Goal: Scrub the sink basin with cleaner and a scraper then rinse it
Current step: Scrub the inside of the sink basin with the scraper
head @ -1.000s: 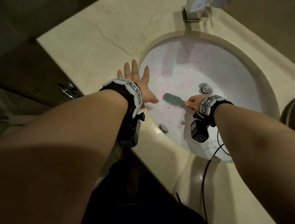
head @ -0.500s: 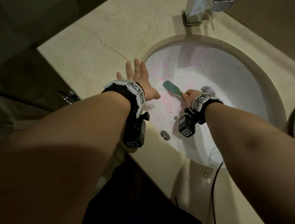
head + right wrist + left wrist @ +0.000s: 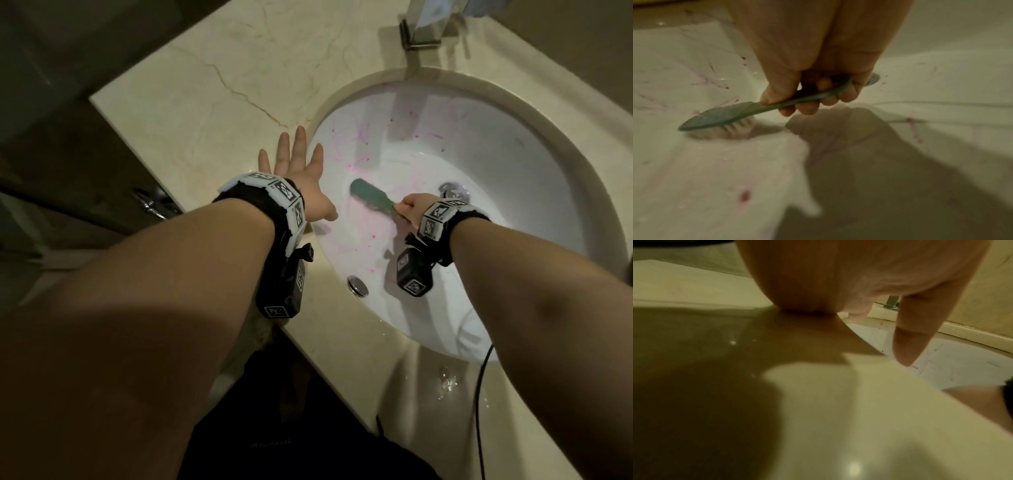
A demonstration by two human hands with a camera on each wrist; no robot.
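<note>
The desk [image 3: 212,102] is seen as glossy, veined beige stone, and the sink basin [image 3: 513,178] as smooth, glazed white. The brush [image 3: 731,113] looks matt green plastic with pale bristles; the faucet [image 3: 421,31] is shiny metal.

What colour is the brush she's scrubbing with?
The brush is teal green with whitish bristles, clearest in the right wrist view.

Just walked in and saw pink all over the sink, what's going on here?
A person is scrubbing the white sink basin. The right hand grips a green brush, bristles down on the basin's floor. The left hand rests flat on the marble counter at the rim. Pink streaks remain; the faucet isn't visibly running.
</note>
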